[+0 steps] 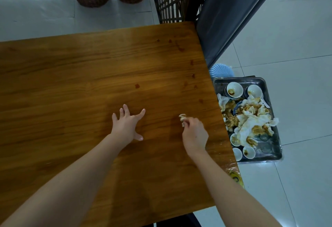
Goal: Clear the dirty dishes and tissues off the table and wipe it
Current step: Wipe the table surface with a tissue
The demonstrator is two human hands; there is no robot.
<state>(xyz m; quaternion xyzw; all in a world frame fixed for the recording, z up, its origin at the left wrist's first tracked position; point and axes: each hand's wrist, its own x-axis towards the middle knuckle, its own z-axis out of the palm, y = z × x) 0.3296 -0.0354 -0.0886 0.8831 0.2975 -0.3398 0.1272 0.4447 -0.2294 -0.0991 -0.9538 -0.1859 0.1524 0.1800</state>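
Near the worktop (71, 83) right edge, pinching 1 stained tissue (182, 118) in right hand (195, 135) fingers, left hand (125, 124) fingers splayed flat on wood, likely dropping it short of the tray (239, 79) or smearing sauce spots (137, 86) if flicked carelessly.

The right hand (195, 135) is blurred and covers most of the tissue scrap (182, 118) it pinches. Soiled tissues (251, 126) half bury some bowls (234, 139) on the tray (269, 152). The table (71, 83) runs off the left edge.

You pinch a small crumpled tissue (182, 118) in your right hand (195, 133) over the sauce-spotted wooden table (71, 83), near its right edge.
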